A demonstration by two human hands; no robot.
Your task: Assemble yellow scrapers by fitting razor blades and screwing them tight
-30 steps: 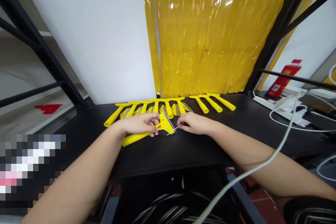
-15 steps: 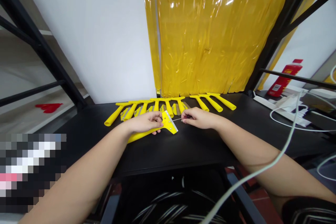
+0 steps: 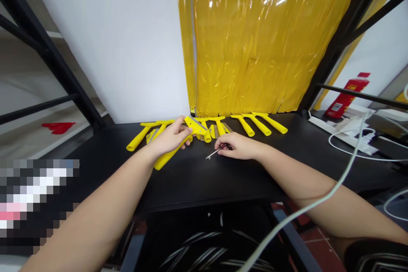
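Bare hands: two, left [image 3: 174,137] and right [image 3: 237,145] | held scraper [image 3: 167,157]: one, yellow | screwdriver [image 3: 213,154]: one | yellow T-shaped handles [image 3: 261,125], right-hand group: three | left-hand yellow handles [image 3: 137,138]: I make out at least four, exact number hidden behind the left hand | red bottle [image 3: 347,98]: one | black bench [image 3: 185,187]: one

1. You have bright light on the white panel [image 3: 121,42]; the shelving [image 3: 38,142] at far left looks dimmer.
2. Glare streaks the yellow plastic curtain [image 3: 255,63], strongest high up; you cannot see the lamp.
3. Wide-angle distortion leans the black post [image 3: 68,76] outward at your left.
4. Blocky pixels hide your lower-left corner.
5. You see the thin metal shaft [image 3: 213,154] slightly soft.
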